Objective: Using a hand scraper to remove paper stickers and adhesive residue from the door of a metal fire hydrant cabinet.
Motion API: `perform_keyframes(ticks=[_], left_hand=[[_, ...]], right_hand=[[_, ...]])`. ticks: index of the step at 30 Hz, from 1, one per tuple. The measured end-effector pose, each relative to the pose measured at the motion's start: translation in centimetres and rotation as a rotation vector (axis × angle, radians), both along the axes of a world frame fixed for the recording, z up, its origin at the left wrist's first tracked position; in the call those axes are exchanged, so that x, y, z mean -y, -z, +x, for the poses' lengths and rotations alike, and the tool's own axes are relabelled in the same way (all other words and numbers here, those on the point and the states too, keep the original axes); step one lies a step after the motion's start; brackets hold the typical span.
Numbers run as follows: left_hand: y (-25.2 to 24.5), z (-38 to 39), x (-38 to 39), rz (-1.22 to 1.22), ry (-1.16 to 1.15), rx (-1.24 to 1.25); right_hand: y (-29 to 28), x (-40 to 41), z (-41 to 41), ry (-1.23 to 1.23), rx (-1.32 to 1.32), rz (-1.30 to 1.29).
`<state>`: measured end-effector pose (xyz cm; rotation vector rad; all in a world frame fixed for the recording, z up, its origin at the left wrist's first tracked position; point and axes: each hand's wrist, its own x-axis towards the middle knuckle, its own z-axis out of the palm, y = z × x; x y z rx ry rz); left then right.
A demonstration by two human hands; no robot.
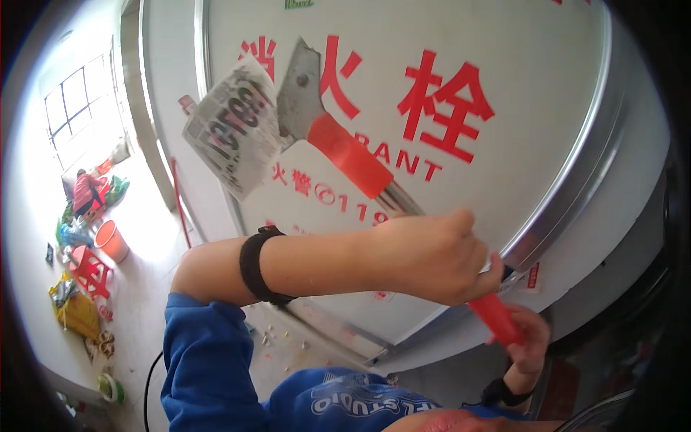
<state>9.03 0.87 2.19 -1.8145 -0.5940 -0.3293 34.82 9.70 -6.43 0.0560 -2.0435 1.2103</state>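
Note:
My left hand [432,256] is closed around the metal shaft of a long-handled scraper [351,154], just above its lower red grip. My right hand [529,337] grasps the end of that grip. The scraper slants up to the left, its worn metal head above a red sleeve. Against the blade's left side hangs a torn, peeled paper sheet [232,129] with printed writing. Behind it all stands a white fire hydrant cabinet door [372,254] with large red lettering and a metal frame. Whether the blade touches the door I cannot tell.
Scraps of paper [286,340] litter the floor below the cabinet. At the left stand a red bucket [112,243], a red plastic stool [92,267] and a yellow bag [75,310]. A person [86,191] crouches farther back. A black cable [148,389] runs along the floor.

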Motion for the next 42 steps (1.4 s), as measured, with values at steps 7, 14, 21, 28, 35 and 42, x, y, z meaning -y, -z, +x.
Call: perform_keyframes(ticks=[7, 14, 21, 28, 35, 42], left_hand=[[10.4, 0.1, 0.7, -0.522, 0.012, 0.119], [16.1, -2.7, 6.5, -0.715, -0.219, 0.619], [24.3, -5.3, 14.8, -0.504, -0.62, 1.234], [30.9, -6.4, 21.7, -0.421, -0.932, 1.63], [35.6, -6.5, 27.4, -0.558, -1.104, 1.768], [39.3, -3.7, 34.4, -0.448, -1.31, 2.023]], right_hand=[[7.2, 3.4, -1.7, 0.016, 0.686, -0.348], [11.1, 4.8, -4.1, 0.087, 0.681, -0.386], [13.9, 5.7, -8.2, 0.07, 0.746, -0.183], [19.1, 6.8, -15.4, 0.007, 0.986, -0.197], [27.8, 9.3, -27.3, -0.144, 1.03, -0.081], [37.2, 14.0, -42.2, -0.238, 1.17, 0.045]])
